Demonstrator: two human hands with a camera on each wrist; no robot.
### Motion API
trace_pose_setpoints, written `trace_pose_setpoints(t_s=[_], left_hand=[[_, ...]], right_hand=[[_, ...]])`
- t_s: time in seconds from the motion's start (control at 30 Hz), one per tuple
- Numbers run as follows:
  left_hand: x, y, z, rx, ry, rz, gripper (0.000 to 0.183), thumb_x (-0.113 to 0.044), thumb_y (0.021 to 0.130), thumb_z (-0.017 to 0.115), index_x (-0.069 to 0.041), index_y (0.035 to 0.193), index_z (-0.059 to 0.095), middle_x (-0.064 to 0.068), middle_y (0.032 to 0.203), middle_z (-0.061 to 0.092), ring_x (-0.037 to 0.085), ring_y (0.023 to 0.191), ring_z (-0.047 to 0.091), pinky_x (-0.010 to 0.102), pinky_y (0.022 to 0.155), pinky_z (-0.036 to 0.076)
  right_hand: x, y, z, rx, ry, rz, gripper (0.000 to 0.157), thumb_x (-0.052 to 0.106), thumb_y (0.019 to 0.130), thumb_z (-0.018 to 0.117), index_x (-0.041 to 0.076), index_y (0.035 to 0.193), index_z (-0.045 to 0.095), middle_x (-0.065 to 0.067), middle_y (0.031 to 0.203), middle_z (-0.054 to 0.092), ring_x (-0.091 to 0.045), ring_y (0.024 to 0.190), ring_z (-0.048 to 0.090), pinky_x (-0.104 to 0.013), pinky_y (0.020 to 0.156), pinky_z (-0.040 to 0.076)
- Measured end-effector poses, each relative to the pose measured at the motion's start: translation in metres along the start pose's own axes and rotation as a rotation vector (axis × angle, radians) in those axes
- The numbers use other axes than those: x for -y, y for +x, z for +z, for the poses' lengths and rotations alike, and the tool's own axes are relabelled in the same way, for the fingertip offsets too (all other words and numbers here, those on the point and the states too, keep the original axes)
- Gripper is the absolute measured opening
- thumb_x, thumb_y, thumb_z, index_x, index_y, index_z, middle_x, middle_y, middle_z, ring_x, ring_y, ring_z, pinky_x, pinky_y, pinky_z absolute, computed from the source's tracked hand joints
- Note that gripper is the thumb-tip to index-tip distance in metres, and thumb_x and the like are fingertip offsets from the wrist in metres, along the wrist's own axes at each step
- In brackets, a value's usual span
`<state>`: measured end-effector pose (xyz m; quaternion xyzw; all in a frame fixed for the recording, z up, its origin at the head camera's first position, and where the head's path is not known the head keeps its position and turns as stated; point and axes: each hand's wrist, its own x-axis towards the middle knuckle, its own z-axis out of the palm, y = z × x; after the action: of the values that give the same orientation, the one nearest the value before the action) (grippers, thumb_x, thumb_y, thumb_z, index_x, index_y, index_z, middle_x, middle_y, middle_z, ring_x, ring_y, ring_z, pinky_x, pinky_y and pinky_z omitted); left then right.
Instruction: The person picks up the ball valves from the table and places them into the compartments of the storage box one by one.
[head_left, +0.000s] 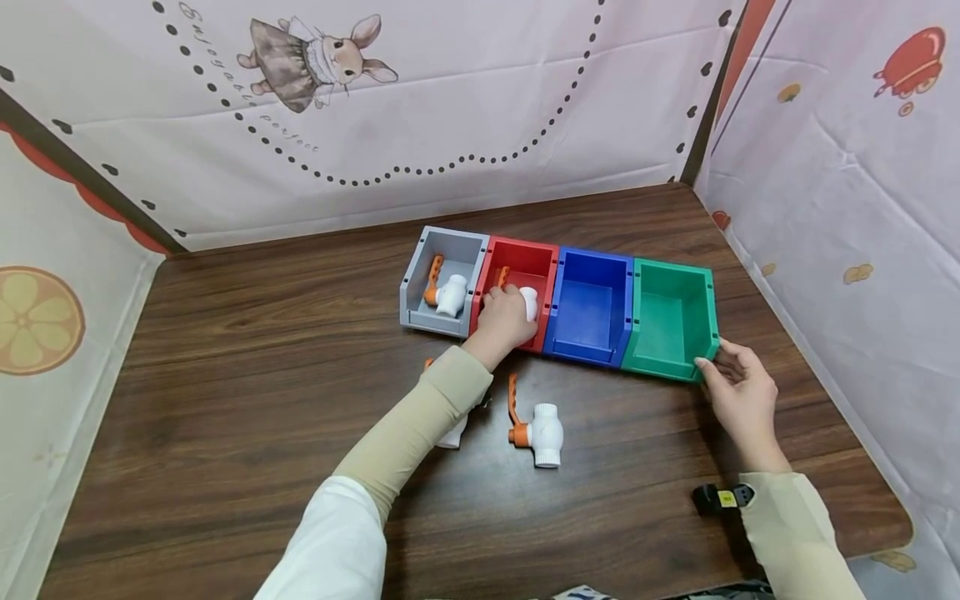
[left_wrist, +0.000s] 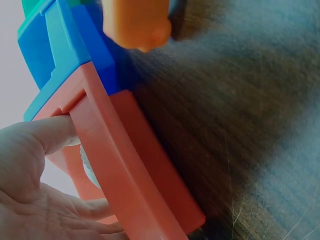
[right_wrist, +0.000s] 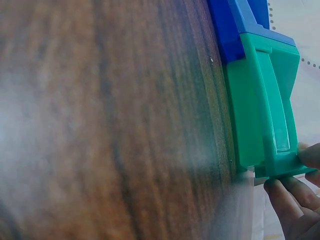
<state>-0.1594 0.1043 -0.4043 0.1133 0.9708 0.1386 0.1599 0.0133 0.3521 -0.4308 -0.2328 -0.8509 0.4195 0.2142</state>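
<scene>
In the head view my left hand (head_left: pixel 506 318) reaches into the red bin (head_left: pixel 542 252) and holds a white ball valve (head_left: pixel 529 303) with an orange lever handle. In the left wrist view the thumb and fingers reach behind the red front wall (left_wrist: pixel 125 165), either side of the valve's ribbed white end (left_wrist: pixel 88 167), which is mostly hidden. My right hand (head_left: pixel 742 400) pinches the front right corner of the green bin (head_left: pixel 678 367), its thumb on the rim and fingers outside. Another white ball valve (head_left: pixel 452 295) lies in the grey bin (head_left: pixel 420 320).
Left of the green bin stands a blue bin (head_left: pixel 588 321), all joined in a row. A ball valve (head_left: pixel 547 435) lies on the wooden table (head_left: pixel 247 400) in front; another valve (head_left: pixel 453 437) is partly hidden by my left forearm. Printed cloth (head_left: pixel 450 100) hangs behind.
</scene>
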Motion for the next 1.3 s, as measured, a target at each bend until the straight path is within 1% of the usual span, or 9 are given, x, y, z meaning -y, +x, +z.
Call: trace_pose_setpoints(t_s=[0.17,0.37,0.63,0.83,0.97,1.03,1.13,1.3], left_hand=[[0.003,0.0,-0.002,0.025,-0.023,-0.001,0.058,-0.034,0.084,0.068,0.001,0.123,0.044,0.017,0.116,0.05,0.027,0.108,0.048,0.038,0.083,0.051],[0.006,-0.002,-0.006,0.048,-0.049,0.021,0.061,-0.036,0.084,0.068,0.001,0.125,0.043,0.017,0.118,0.051,0.027,0.11,0.049,0.038,0.087,0.05],[0.011,-0.006,-0.011,0.067,-0.085,0.085,0.065,-0.036,0.085,0.068,0.003,0.129,0.042,0.019,0.12,0.052,0.028,0.111,0.05,0.039,0.091,0.049],[0.013,-0.01,-0.016,0.079,-0.119,0.099,0.066,-0.036,0.085,0.068,0.003,0.131,0.04,0.017,0.121,0.051,0.026,0.109,0.05,0.038,0.09,0.05],[0.017,-0.013,-0.022,0.093,-0.138,0.137,0.065,-0.036,0.085,0.069,0.002,0.13,0.042,0.016,0.117,0.054,0.025,0.104,0.053,0.037,0.088,0.05],[0.019,-0.015,-0.026,0.113,-0.157,0.155,0.066,-0.036,0.085,0.069,0.001,0.131,0.042,0.015,0.118,0.054,0.024,0.104,0.053,0.038,0.09,0.05],[0.023,-0.016,-0.032,0.153,-0.19,0.172,0.071,-0.036,0.085,0.07,0.0,0.137,0.038,0.014,0.124,0.053,0.024,0.108,0.052,0.04,0.095,0.048],[0.026,-0.019,-0.04,0.199,-0.185,0.21,0.075,-0.035,0.086,0.068,0.002,0.142,0.035,0.015,0.133,0.05,0.025,0.114,0.05,0.041,0.101,0.044]], right_hand=[[0.0,0.0,0.001,-0.004,0.009,-0.002,0.037,0.003,0.089,0.064,-0.004,0.124,0.056,-0.026,0.114,0.062,0.021,0.082,0.046,0.002,0.07,0.038],[0.001,0.001,0.002,-0.01,-0.002,0.005,0.036,0.004,0.089,0.064,-0.003,0.124,0.057,-0.024,0.114,0.062,0.02,0.082,0.046,0.001,0.071,0.038],[0.003,-0.001,0.0,-0.001,0.002,0.01,0.037,0.004,0.09,0.063,-0.004,0.125,0.056,-0.026,0.115,0.062,0.021,0.082,0.045,0.002,0.071,0.038],[0.002,0.0,0.0,-0.012,-0.012,0.018,0.037,0.005,0.089,0.064,-0.004,0.125,0.056,-0.019,0.112,0.064,0.02,0.082,0.047,0.001,0.071,0.039],[0.002,-0.001,0.001,-0.009,-0.013,0.019,0.037,0.005,0.09,0.063,-0.003,0.125,0.056,-0.016,0.111,0.064,0.02,0.082,0.048,0.001,0.071,0.039],[0.002,-0.001,0.001,-0.008,-0.018,0.033,0.037,0.006,0.09,0.064,-0.002,0.125,0.057,-0.01,0.11,0.064,0.019,0.082,0.048,0.0,0.072,0.04],[0.002,-0.001,0.0,-0.007,-0.022,0.054,0.038,0.008,0.09,0.064,0.0,0.126,0.057,-0.007,0.11,0.064,0.019,0.082,0.048,0.0,0.072,0.04],[0.0,0.0,0.0,0.006,-0.025,0.042,0.04,0.011,0.091,0.063,-0.001,0.128,0.055,-0.023,0.119,0.062,0.019,0.082,0.047,-0.001,0.072,0.04]])
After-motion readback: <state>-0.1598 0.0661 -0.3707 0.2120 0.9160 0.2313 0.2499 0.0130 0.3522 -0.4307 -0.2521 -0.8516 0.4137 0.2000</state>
